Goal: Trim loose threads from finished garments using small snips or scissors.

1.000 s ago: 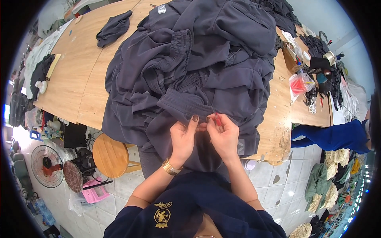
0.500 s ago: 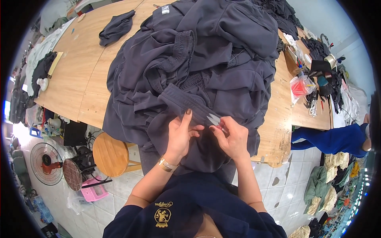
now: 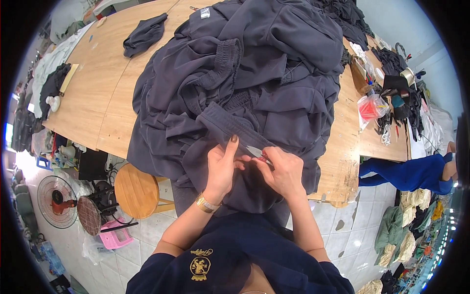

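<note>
Dark grey garments with gathered elastic bands form a big heap in front of me. At its near edge my left hand is closed on one garment, thumb on top beside the elastic band and the other fingers partly hidden. My right hand grips small thread snips with red handles. Their bright blades point left, close to my left fingertips and over the cloth. Whether a thread lies between the blades is too small to tell.
The heap covers the middle of a wooden table. A small dark piece of cloth lies at the far left. A round wooden stool and a fan stand at left. Bags and tools crowd the right, near a person in blue.
My right hand has moved slightly left with the snips, bringing the blades nearer to my left fingers. The blades look closer together now. My left hand has hardly moved.
</note>
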`<action>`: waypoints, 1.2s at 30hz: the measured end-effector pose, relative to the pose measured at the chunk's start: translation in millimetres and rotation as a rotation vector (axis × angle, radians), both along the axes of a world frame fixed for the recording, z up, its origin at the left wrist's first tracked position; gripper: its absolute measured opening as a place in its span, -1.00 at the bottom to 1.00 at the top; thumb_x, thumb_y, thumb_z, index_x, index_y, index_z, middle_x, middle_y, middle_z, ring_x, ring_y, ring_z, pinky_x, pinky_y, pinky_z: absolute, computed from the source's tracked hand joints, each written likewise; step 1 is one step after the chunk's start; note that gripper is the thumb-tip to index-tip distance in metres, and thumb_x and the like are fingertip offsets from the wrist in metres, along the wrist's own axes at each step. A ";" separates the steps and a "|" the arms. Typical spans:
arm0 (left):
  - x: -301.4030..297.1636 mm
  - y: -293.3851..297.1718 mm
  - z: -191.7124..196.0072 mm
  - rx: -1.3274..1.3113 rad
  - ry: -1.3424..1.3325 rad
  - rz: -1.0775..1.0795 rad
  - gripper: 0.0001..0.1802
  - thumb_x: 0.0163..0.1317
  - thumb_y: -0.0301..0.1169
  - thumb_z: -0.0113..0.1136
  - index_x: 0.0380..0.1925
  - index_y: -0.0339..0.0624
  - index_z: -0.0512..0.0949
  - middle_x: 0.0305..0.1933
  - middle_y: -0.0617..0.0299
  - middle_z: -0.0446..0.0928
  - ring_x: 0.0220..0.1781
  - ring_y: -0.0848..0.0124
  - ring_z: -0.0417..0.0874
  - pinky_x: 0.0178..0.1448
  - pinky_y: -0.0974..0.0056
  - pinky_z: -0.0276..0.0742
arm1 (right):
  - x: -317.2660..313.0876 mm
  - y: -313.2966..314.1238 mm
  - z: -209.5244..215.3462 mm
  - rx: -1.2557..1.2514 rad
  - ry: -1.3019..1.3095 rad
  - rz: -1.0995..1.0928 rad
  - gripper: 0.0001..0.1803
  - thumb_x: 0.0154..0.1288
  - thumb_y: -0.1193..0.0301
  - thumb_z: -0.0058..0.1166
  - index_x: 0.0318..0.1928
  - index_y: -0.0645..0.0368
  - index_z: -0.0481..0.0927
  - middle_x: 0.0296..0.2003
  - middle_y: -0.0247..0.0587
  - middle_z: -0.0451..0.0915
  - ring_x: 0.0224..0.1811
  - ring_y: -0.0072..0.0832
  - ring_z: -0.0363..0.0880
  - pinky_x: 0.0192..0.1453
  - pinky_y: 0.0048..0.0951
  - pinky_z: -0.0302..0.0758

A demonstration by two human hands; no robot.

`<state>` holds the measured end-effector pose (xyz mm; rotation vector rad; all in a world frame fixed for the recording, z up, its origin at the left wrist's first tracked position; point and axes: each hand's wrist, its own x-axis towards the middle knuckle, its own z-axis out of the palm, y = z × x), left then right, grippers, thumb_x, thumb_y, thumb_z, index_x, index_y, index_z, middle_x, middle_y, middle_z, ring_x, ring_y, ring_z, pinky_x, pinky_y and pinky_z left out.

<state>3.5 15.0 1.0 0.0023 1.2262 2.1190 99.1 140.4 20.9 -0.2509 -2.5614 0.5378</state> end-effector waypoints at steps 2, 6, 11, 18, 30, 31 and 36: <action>-0.1 -0.2 0.3 -0.044 0.034 -0.016 -0.71 0.36 -0.18 0.04 -0.32 -0.19 0.53 -0.37 0.23 0.62 -0.47 0.55 0.61 -0.51 0.51 0.41 | -0.4 -0.2 0.2 -0.001 -0.001 0.002 -0.75 0.11 0.21 0.22 -0.39 0.07 0.47 -0.59 -0.36 0.46 -0.63 -0.38 0.49 -0.54 -0.42 0.34; -0.1 -0.3 -0.3 -0.043 0.052 -0.018 -0.71 0.36 -0.18 0.04 -0.33 -0.19 0.52 -0.37 0.23 0.62 -0.47 0.56 0.60 -0.51 0.51 0.39 | -0.7 0.6 -1.0 0.002 0.002 -0.002 -0.74 0.12 0.20 0.21 -0.38 0.07 0.47 -0.59 -0.36 0.46 -0.63 -0.38 0.48 -0.54 -0.43 0.34; 0.3 0.2 0.2 -0.026 0.039 0.016 -0.69 0.31 -0.20 0.14 -0.39 -0.26 0.50 -0.44 0.24 0.57 -0.52 0.53 0.60 -0.55 0.54 0.38 | -0.8 1.2 -1.7 0.011 0.013 -0.008 -0.73 0.12 0.19 0.21 -0.39 0.07 0.48 -0.59 -0.36 0.46 -0.63 -0.38 0.48 -0.55 -0.43 0.34; 1.6 0.7 0.7 -0.010 0.026 0.035 -0.70 0.30 -0.22 0.15 -0.42 -0.25 0.48 -0.46 0.26 0.55 -0.54 0.54 0.57 -0.55 0.54 0.37 | -0.1 1.2 3.4 0.031 -0.052 -0.021 -0.76 0.05 0.26 0.27 -0.39 0.11 0.52 -0.54 -0.31 0.53 -0.58 -0.33 0.53 -0.50 -0.41 0.40; -13.2 -0.2 -3.9 -0.018 -0.078 0.056 -0.68 0.30 -0.16 0.14 -0.43 -0.18 0.44 -0.49 0.28 0.52 -0.59 0.51 0.53 -0.53 0.47 0.37 | 8.3 13.0 -11.1 -0.471 0.103 -0.390 -0.64 0.14 0.29 0.27 -0.35 0.24 0.36 -0.59 -0.14 0.38 -0.58 -0.29 0.38 -0.46 -0.34 0.35; -14.3 -0.3 -5.2 -0.020 -0.085 0.048 -0.68 0.31 -0.15 0.13 -0.41 -0.18 0.44 -0.48 0.28 0.52 -0.60 0.51 0.53 -0.52 0.46 0.36 | 8.8 12.5 -12.1 -0.390 0.100 -0.327 -0.61 0.08 0.29 0.31 -0.35 0.24 0.35 -0.54 -0.15 0.35 -0.53 -0.29 0.35 -0.42 -0.34 0.33; -16.8 -1.1 -5.5 -0.016 -0.074 0.021 -0.69 0.32 -0.14 0.10 -0.36 -0.17 0.43 -0.47 0.28 0.52 -0.62 0.51 0.53 -0.53 0.46 0.37 | 9.2 14.7 -20.8 -0.380 0.062 -0.201 -0.55 -0.08 0.38 0.38 -0.36 0.24 0.32 -0.42 -0.19 0.29 -0.41 -0.29 0.29 -0.29 -0.35 0.29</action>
